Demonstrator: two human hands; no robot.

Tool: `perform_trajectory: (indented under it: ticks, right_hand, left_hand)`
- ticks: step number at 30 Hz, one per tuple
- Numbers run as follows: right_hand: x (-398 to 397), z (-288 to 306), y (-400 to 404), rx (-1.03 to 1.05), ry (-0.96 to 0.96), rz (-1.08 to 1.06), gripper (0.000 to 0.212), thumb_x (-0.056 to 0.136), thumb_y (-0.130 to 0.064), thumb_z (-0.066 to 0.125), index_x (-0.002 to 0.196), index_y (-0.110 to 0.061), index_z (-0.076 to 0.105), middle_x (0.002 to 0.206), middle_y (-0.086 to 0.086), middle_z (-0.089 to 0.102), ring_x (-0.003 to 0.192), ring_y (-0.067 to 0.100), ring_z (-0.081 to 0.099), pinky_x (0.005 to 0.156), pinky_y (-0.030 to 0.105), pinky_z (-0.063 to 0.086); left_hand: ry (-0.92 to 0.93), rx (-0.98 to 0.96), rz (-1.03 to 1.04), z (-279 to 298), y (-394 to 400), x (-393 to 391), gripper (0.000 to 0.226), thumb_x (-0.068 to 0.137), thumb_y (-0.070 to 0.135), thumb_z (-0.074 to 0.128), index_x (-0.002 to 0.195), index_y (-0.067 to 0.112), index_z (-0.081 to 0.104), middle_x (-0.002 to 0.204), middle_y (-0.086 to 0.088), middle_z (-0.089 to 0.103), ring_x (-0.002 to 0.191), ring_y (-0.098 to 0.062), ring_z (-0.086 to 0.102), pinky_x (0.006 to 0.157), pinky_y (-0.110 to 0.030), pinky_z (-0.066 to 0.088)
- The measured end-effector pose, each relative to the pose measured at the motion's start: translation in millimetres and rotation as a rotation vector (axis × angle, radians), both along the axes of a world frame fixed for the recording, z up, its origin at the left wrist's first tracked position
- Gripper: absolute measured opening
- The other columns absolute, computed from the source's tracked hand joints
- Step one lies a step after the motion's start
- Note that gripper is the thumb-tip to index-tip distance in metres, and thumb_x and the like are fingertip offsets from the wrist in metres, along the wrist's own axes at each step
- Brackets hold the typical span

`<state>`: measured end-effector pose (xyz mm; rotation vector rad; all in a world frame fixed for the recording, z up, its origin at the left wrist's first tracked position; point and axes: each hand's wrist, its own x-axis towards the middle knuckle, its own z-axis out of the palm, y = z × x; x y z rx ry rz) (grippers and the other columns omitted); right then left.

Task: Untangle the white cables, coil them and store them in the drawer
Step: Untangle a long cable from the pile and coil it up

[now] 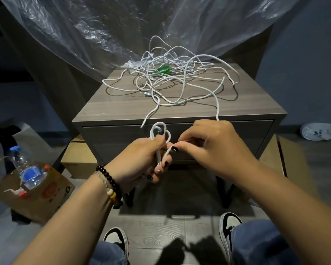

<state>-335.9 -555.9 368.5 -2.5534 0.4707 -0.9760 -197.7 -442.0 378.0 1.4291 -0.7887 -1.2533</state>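
Cables (172, 81) of thin white cord lie in a loose, looping tangle on the grey wood-grain tabletop (111, 106), around a small green ring (163, 69). One strand trails over the front edge, past the closed drawer (227, 136), to the hands. The left hand (141, 159) grips a small rounded coil (160, 131); the right hand (208, 142) pinches the strand beside it. Crinkled clear plastic sheeting (96, 29) hangs behind.

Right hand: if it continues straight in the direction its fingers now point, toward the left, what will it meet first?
Probably the left hand: the right hand points its fingertips at it, both gripping the same white cable. Depth between them is unclear.
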Motion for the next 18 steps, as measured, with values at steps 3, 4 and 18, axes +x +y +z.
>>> perform_trajectory:
  ticks: [3,4,18]
  right_hand:
    - [-6,5,-7,-0.025,0.047,0.044,0.024,0.080,-0.042,0.065,0.084,-0.020,0.075,0.077,-0.006,0.066,0.073,0.013,0.062,0.065,0.038,0.051]
    - [-9,8,-11,-0.034,0.065,0.064,0.023,0.081,-0.040,0.066,0.085,-0.020,0.075,0.077,-0.006,0.067,0.072,0.012,0.062,0.064,0.035,0.051]
    - [-16,18,-8,0.321,0.139,0.106,0.028,0.077,-0.001,0.059,0.085,-0.022,0.076,0.062,-0.006,0.062,0.052,0.006,0.047,0.050,0.012,0.035]
  left_hand:
    - [-0.035,0.042,-0.053,-4,1,-2,0.035,0.101,0.036,0.036,0.080,0.012,0.051,0.061,-0.001,0.050,0.046,-0.008,0.039,0.042,-0.017,0.032]
    - [-0.057,0.043,-0.058,-5,0,-3,0.034,0.101,0.034,0.036,0.078,0.013,0.050,0.061,-0.001,0.051,0.047,-0.008,0.040,0.043,-0.018,0.034]
    - [-0.318,-0.029,-0.175,-4,9,-3,0.024,0.098,0.026,0.040,0.081,0.011,0.048,0.055,0.003,0.048,0.042,-0.008,0.036,0.039,-0.018,0.031]
